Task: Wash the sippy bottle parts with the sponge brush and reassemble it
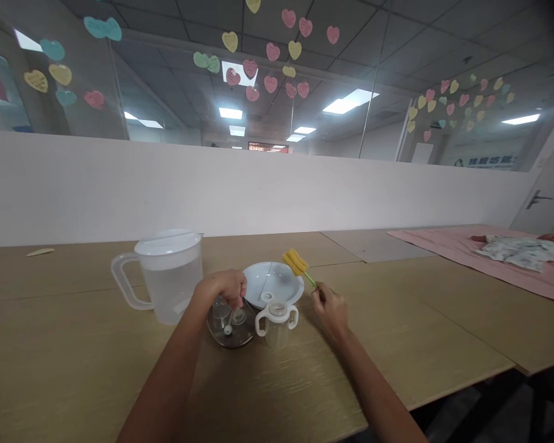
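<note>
My right hand (332,311) is closed around the thin green handle of a sponge brush (296,262), whose yellow sponge head points up and left over the bowl's rim. My left hand (231,288) is closed, fingers downward, above a round dark tray (233,338); whatever it pinches is hidden. Clear bottle parts (221,312) and a small white ball-shaped piece (228,330) lie in that tray. Between my hands stands a clear baby bottle (277,335) without a lid, with two white handles. Behind it sits a white bowl (284,286) with a small white ring-shaped part at its front.
A lidded clear pitcher (168,286) of liquid stands left of my left hand. A pink cloth (434,246) with a doll-like figure in patterned clothing (526,252) lies at the far right. A white wall (258,191) topped with glass runs behind the wooden table (388,332).
</note>
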{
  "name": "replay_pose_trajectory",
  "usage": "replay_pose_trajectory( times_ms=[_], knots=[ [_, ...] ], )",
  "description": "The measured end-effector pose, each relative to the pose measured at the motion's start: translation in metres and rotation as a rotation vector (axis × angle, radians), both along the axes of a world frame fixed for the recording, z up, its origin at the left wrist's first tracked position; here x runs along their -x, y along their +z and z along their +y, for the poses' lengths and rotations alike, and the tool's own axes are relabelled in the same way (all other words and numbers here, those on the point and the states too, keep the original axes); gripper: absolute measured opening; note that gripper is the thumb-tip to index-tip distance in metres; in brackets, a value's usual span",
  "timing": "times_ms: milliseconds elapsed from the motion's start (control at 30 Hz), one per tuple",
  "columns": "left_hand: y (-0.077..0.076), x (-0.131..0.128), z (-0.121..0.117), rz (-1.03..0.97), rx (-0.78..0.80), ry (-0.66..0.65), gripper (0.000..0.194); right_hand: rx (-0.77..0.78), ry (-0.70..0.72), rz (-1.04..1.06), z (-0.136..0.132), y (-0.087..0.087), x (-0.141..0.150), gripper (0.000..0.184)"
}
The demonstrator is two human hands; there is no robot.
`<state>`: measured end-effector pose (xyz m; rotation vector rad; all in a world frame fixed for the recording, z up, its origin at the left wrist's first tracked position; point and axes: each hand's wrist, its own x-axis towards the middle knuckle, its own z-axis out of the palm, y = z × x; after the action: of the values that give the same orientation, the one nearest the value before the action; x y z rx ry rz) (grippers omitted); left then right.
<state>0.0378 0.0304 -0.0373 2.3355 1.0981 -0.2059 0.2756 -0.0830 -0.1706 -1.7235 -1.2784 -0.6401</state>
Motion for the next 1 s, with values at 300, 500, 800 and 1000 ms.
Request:
replay_pose_trajectory(
  times_ms=[300,500,800,1000],
  knots=[
    [-0.016,-0.020,-0.008,0.132,0.042,0.095,0.028,0.022,0.013,-0.002,0.001,0.000,-0.001,0.032],
    [-0.014,-0.024,-0.015,0.162,-0.013,0.100,0.037,0.070,0.011,-0.002,0.001,0.001,0.000,0.032],
    [0.002,-0.029,-0.030,0.070,-0.349,0.019,0.033,0.117,0.009,0.028,0.002,0.001,0.000,0.032],
    [-0.024,-0.054,-0.033,-0.075,-0.492,-0.044,0.012,0.088,0.000,0.028,0.003,0.000,0.000,0.030]
  ],
)
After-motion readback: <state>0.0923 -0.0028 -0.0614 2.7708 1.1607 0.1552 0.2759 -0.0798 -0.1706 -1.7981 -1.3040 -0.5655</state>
